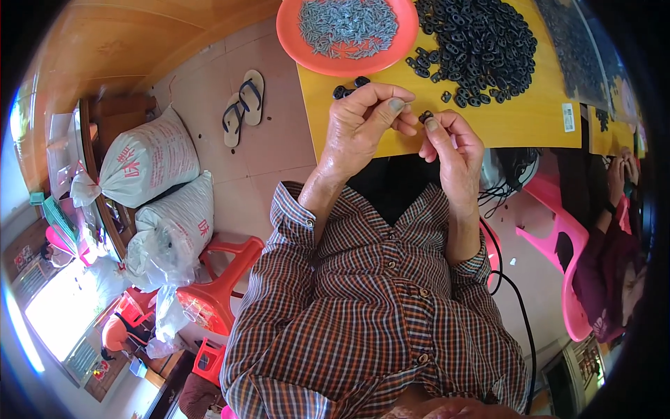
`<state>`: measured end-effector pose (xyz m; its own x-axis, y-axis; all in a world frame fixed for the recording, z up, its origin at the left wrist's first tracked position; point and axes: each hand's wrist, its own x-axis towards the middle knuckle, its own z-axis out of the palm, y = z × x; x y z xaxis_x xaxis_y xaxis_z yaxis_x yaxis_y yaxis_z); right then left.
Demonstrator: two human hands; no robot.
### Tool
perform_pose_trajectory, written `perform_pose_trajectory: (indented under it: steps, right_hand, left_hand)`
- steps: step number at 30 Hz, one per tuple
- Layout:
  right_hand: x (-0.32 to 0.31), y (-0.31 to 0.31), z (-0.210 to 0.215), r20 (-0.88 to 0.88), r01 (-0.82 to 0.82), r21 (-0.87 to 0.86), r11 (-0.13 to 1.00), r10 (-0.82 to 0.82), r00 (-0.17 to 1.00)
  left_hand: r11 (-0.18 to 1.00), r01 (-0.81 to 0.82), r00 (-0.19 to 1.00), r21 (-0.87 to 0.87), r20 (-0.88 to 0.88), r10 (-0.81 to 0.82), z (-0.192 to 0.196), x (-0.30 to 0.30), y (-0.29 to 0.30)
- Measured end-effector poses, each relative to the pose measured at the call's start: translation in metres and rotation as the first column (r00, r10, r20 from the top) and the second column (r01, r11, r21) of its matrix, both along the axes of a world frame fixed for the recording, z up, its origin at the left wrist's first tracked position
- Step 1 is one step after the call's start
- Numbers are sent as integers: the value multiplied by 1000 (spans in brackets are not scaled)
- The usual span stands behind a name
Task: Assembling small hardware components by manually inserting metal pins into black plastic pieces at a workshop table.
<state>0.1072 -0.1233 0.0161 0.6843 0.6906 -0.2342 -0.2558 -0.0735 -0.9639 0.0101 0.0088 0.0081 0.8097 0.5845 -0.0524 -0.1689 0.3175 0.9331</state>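
Observation:
My left hand (363, 126) and my right hand (450, 143) meet above the near edge of a yellow table (516, 119). Both pinch one small black plastic part (425, 116) between thumbs and fingertips. Just beyond my hands lies a large heap of the same black parts (481, 42). An orange plate (293, 35) full of small grey metal pins (347, 26) stands at the table's far left. Two loose black parts (349, 87) lie beside my left hand.
A pair of sandals (243, 105) lies on the tiled floor at left. White sacks (150, 160) rest on a red plastic chair (220, 279). At right stands a pink chair (569, 244) and another person's hand (618, 174). A black cable (516, 307) hangs by my side.

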Motion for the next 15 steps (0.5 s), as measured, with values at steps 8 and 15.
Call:
perform_pose_trajectory:
  steps: [8, 15]
  right_hand:
    - [0, -2, 7, 25, -9, 39, 999, 8, 1000]
    - [-1, -3, 7, 11, -44, 41, 998, 44, 999]
  left_hand:
    - [1000, -25, 1000, -9, -1, 25, -4, -1, -3]
    - [1000, 2, 999, -14, -53, -3, -3, -2, -3]
